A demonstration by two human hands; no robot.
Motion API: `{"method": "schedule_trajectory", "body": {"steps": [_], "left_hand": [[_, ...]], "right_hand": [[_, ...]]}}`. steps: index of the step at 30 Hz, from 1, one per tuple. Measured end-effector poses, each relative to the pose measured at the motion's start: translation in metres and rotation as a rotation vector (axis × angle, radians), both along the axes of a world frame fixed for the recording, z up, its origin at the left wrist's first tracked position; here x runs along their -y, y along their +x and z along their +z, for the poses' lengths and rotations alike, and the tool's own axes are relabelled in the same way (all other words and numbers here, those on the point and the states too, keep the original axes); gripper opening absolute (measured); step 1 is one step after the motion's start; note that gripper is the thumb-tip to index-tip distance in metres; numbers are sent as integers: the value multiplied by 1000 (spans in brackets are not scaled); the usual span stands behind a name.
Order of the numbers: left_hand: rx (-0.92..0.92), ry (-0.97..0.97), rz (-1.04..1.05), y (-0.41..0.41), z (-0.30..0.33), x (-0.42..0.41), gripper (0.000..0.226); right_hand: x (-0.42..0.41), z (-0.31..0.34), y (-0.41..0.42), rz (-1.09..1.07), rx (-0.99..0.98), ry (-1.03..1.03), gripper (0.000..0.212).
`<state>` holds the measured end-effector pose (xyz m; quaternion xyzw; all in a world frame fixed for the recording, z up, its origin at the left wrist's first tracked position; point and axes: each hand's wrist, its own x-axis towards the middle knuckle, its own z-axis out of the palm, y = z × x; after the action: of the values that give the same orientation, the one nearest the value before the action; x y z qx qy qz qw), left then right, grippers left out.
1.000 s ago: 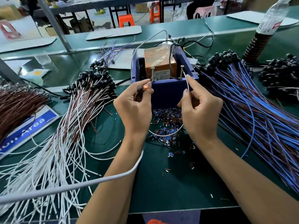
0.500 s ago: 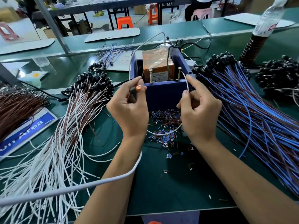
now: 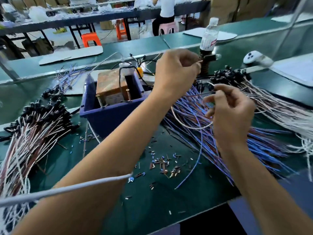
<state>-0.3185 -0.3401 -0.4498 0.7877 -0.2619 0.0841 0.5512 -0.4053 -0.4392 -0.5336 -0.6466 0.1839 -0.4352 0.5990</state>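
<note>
Blue bin (image 3: 108, 119) w/ brown box (image 3: 110, 83) inside sits mid-desk (image 3: 177, 200). Cut insulation bits (image 3: 162, 163) scattered in front. White/brown wire bundle (image 3: 33, 138) at L. Water bottle (image 3: 209, 36) stands at back, orange stools (image 3: 90, 39) beyond. White remote-like gadget (image 3: 254, 57) at back R.

**Q:** Camera position?
**A:** One wide-angle unit, worn on the head, facing forward and down across the green table (image 3: 169, 206).
**Q:** Range?
**A:** Close. Both forearms enter from the bottom edge; left hand (image 3: 176, 72) and right hand (image 3: 232, 112) sit centre-right; benches (image 3: 84, 17) far behind.
</note>
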Motion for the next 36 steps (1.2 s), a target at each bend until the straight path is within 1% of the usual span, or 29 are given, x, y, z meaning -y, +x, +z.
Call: {"method": "schedule_trajectory", "body": {"steps": [1,2,3,4,5,6,7,8,9,10,11,12,13,16,18,19,22,24,26,28,30,32,33,34,36], "left_hand": [[-42,-18,-11,-1,4,17,9],[-88,-38,-37,-3,7,36,13],[-148,-67,-72,-4,9,51,18],[-224,-112,-122,-6,10,65,21],[-316,-174,-188,-10,12,82,19],[-419,-251,-247,-14,13,97,15],[-526,-334,-311,-19,15,114,11],[-628,-420,-367,-24,17,128,9],[-715,-495,-410,-27,19,140,9],[-776,-548,-447,-30,21,152,11],[-810,-576,-469,-31,23,161,13],[-824,-583,-477,-31,25,169,13],[-833,-586,-480,-29,27,174,12],[-820,-568,-425,-20,33,179,12],[-828,-539,-374,-14,32,181,17],[-842,-556,-372,-11,30,182,18],[-870,-656,-392,-7,21,186,14],[-931,-717,-406,-8,14,190,13],[-931,-641,-362,-10,6,196,17],[-893,-525,-317,-12,0,200,17],[-938,-548,-366,-13,-3,203,13],[-1017,-590,-426,-15,-2,206,15],[-1053,-581,-436,-16,-3,208,18],[-1083,-561,-438,-18,-5,210,21],[-1132,-498,-406,-17,-12,212,28]], "right_hand": [[22,4,-5,-43,-43,51,18],[47,9,-12,-88,-101,88,25],[68,12,-19,-146,-188,74,37],[86,15,-25,-239,-301,-14,50],[101,19,-36,-354,-415,-159,59],[108,23,-43,-462,-494,-332,61],[113,27,-50,-541,-518,-493,59],[116,30,-53,-541,-498,-610,52],[118,33,-52,-463,-452,-670,44],[121,36,-52,-338,-411,-677,38],[124,37,-52,-201,-376,-638,38],[129,38,-54,-111,-347,-584,41],[134,39,-55,-78,-330,-563,41],[155,43,-64,-11,-271,-527,30],[169,48,-73,50,-268,-498,25],[176,51,-77,44,-284,-507,23],[195,61,-89,-71,-356,-602,23],[204,67,-97,-135,-413,-663,24],[209,71,-105,-230,-465,-751,27],[215,76,-114,-326,-449,-804,33],[219,84,-121,-398,-402,-836,33],[221,90,-124,-425,-361,-854,28],[222,90,-124,-438,-361,-860,27],[224,88,-122,-453,-384,-872,29],[229,74,-116,-447,-524,-889,33]]}}
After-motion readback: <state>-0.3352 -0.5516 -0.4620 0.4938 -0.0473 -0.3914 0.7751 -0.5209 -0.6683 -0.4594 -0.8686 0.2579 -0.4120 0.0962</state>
